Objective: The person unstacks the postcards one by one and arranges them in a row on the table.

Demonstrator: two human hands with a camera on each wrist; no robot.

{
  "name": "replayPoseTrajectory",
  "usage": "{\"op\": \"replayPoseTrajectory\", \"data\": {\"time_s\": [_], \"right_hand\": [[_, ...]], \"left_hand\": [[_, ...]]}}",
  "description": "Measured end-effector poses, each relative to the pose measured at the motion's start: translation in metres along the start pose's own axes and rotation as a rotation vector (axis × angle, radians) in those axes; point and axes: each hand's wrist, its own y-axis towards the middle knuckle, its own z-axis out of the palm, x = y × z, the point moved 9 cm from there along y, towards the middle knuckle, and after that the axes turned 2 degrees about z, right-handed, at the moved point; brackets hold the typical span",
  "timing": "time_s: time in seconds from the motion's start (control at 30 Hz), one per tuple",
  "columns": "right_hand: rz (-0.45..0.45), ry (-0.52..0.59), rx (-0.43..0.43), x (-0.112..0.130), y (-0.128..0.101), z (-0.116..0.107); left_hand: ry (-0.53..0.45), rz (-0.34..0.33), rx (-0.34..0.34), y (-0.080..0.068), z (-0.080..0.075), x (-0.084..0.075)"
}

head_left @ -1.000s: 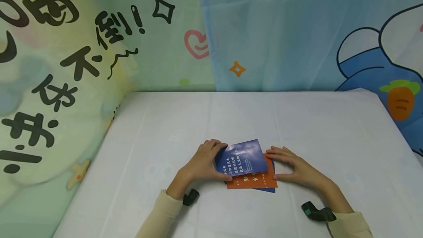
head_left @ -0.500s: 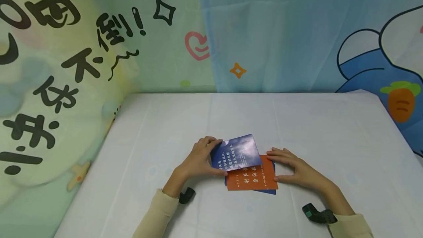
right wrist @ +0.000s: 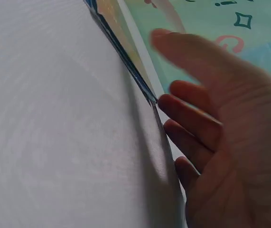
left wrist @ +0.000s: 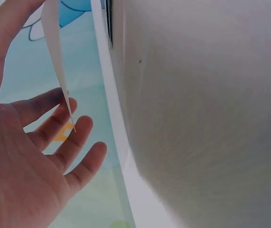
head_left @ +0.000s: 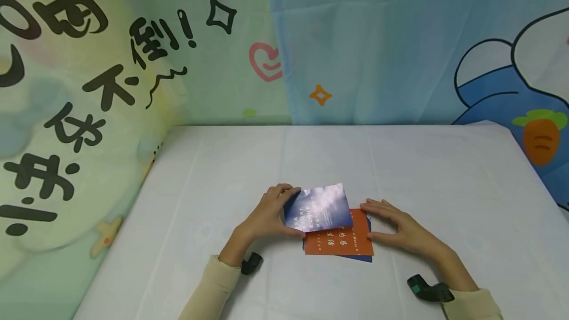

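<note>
My left hand pinches the left edge of a blue card with white lettering and holds it tilted up off the pile, its face catching glare. In the left wrist view the blue card shows edge-on between the thumb and fingers of my left hand. An orange card lies flat below it, with another blue card peeking out beneath. My right hand rests with straight fingers against the pile's right edge. From the right wrist, the right hand has its fingertips at the card edges.
The cards lie near the front middle of a white-covered table. Cartoon-printed curtains close in the back and left sides. A black wrist device sits at my left sleeve and another black wrist device at the right.
The blue card has been lifted and tipped up by my left hand, uncovering more of the orange card. My right hand has stayed in place.
</note>
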Motion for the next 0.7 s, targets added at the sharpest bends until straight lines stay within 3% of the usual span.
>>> {"op": "replayPoseTrajectory", "data": {"time_s": [0.1, 0.2, 0.37, 0.57, 0.7], "right_hand": [[-0.011, -0.022, -0.061, 0.009, 0.003, -0.005], [-0.109, 0.022, -0.114, 0.023, 0.006, -0.008], [-0.223, 0.173, -0.082, 0.040, 0.011, -0.003], [-0.181, 0.245, -0.044, 0.044, 0.014, 0.008], [-0.162, 0.213, -0.068, 0.046, 0.015, 0.010]], "left_hand": [[-0.022, 0.022, 0.011, 0.000, 0.002, -0.003], [-0.044, 0.034, 0.019, 0.001, 0.003, -0.005], [-0.042, 0.032, 0.024, 0.001, 0.004, -0.006], [-0.088, 0.034, 0.036, 0.000, 0.005, -0.007], [-0.154, 0.040, 0.038, 0.000, 0.005, -0.008]]}}
